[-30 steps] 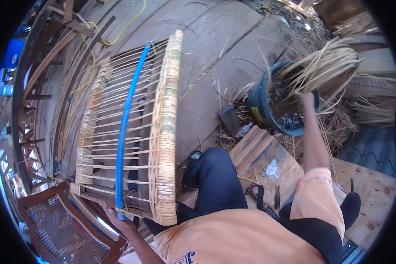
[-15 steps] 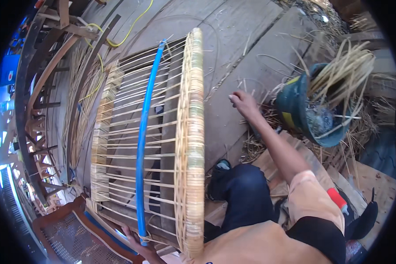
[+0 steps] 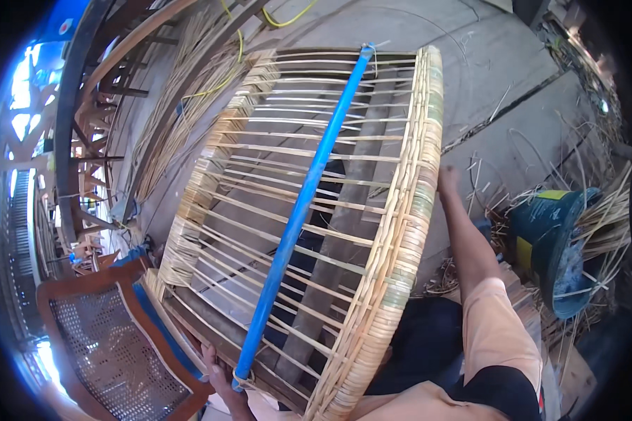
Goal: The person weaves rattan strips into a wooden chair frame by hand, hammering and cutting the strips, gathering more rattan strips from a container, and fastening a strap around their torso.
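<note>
In the head view, the right hand [image 3: 447, 179] has left the bucket [image 3: 546, 235] for the rattan-wrapped frame's [image 3: 400, 259] right rail, grip unclear. The frame sits centrally; the left hand [image 3: 220, 377] remains by its near rail beside the blue tube [image 3: 295, 217], its grip also impossible to tell.

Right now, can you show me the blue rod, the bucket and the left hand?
Blue rod [image 3: 301, 212]: head view, about halfway along its length.
Bucket [image 3: 545, 226]: head view, on its outer wall.
Left hand [image 3: 220, 374]: head view, middle of the hand.
</note>
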A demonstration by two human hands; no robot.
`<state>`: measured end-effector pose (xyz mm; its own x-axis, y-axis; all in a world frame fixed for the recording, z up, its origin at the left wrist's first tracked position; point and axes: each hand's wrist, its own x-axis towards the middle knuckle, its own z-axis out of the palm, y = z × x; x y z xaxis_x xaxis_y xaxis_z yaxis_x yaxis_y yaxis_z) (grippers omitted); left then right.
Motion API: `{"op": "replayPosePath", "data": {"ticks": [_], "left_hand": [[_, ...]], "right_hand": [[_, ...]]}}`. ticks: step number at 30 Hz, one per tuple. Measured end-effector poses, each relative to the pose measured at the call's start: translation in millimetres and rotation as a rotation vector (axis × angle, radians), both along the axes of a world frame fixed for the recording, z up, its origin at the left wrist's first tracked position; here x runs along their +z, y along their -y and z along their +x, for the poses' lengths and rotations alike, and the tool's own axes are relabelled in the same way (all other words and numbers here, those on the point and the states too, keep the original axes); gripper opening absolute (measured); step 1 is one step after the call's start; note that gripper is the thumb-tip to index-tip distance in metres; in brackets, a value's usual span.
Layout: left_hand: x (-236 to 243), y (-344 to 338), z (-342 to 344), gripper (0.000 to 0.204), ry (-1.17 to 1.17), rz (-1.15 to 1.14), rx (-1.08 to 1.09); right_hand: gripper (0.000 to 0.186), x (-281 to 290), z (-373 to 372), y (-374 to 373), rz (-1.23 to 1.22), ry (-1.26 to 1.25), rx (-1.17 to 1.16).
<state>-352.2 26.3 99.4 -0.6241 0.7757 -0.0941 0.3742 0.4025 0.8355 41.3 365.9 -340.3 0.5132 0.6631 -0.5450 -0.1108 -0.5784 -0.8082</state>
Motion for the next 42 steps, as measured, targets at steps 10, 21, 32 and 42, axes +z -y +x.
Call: {"op": "replayPosePath", "data": {"ticks": [10,21,32,42], "left_hand": [[-14.7,20.6,-11.4,0.05,0.417,0.267,0.07],[74.6,34.5,31.8,0.047,-0.077,0.28,-0.25],[178.3,86.6,101.4,0.027,0.587,0.253,-1.117],[112.5,154.2,-76.0,0.02,-0.587,-0.65,-0.172]], "right_hand": [[0.023,367.0,137.4,75.8,0.841,-0.747,-0.258],[0.021,599.2,-56.4,264.7,0.975,-1.14,0.004],[0.027,668.5,-95.8,328.3,1.186,-1.212,0.281],[0.008,557.2,6.9,172.3,1.006,-0.784,0.082]]}}
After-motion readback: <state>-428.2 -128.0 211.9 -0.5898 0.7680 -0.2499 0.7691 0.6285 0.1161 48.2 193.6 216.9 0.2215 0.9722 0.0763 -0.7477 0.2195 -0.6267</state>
